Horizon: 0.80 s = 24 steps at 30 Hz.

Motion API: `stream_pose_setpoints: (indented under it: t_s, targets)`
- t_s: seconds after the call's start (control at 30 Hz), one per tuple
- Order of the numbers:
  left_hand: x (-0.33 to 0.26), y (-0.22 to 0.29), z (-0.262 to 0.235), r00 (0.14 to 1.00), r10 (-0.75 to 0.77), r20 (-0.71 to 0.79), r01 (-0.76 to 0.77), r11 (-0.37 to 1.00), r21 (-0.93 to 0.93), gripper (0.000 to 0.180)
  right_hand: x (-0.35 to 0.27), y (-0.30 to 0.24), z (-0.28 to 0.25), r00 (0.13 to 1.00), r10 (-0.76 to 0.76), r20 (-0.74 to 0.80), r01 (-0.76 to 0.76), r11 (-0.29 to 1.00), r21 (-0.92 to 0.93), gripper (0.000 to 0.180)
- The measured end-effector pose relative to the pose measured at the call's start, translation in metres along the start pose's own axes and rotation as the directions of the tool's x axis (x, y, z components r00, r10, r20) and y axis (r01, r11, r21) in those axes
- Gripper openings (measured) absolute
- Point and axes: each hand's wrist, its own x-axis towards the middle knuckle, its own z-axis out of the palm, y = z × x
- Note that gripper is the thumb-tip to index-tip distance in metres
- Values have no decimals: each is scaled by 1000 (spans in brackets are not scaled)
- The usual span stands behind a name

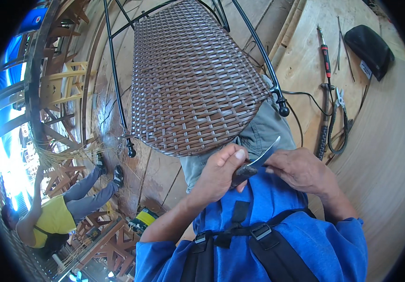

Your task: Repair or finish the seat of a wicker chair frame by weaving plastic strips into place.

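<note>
Just below the near edge of the brown woven chair seat (190, 80), the left hand (221, 171) is curled shut around the dark handle of a knife (258, 162), thumb laid on top, forearm rising from the lower left. The right hand (298, 169) comes in from the lower right with bent fingers closed, pinching at the blade's base — the thin blade slants up toward the seat. Right of the seat, pliers (338, 101) and a red-handled screwdriver (325, 56) lie on the plywood worktop (381, 150) — well apart from both hands.
</note>
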Motion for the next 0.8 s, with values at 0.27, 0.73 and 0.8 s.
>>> stream_pose_setpoints:
  t_s: [0.27, 0.73, 0.8]
  targets:
    - [-20, 65, -46, 907, 412, -90, -264, 720, 641, 50, 0, 43, -39, 864, 263, -430, -237, 965, 115, 22]
    - [8, 138, -35, 949, 315, -14, 24, -27, 999, 21, 21, 72, -42, 738, 374, -561, -283, 927, 246, 16]
    - [13, 133, -45, 895, 370, 249, -141, -296, 945, 16, 23, 76, -40, 742, 345, -575, -250, 938, 240, 16]
